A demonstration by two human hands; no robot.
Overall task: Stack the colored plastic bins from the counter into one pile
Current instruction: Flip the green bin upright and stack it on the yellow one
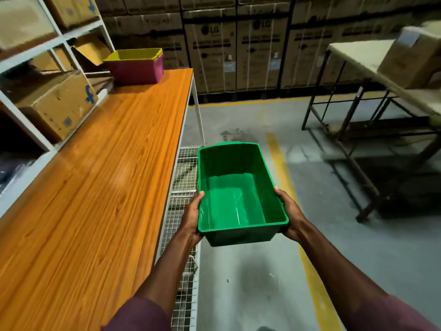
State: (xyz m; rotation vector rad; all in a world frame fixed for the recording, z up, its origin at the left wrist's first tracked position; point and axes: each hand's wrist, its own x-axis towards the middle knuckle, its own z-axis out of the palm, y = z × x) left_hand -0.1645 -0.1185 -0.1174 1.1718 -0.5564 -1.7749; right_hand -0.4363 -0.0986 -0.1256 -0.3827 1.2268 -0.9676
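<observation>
green bin (238,194) empty, off bench (95,175) | left hand (191,218), right hand (290,217) grasping its rim | yellow bin (133,54) nested in pink bin (136,71), 11 o'clock

Glossy plastic green bin (238,187); smooth wood-grain counter (107,175); cardboard boxes (59,106).

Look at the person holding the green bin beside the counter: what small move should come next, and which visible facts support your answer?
Probably carry the green bin forward toward the far end of the counter. Both the left hand and right hand grip it over the floor, empty and upright, while the yellow bin already sits nested in the pink bin there, so that looks like the pile to join.
</observation>
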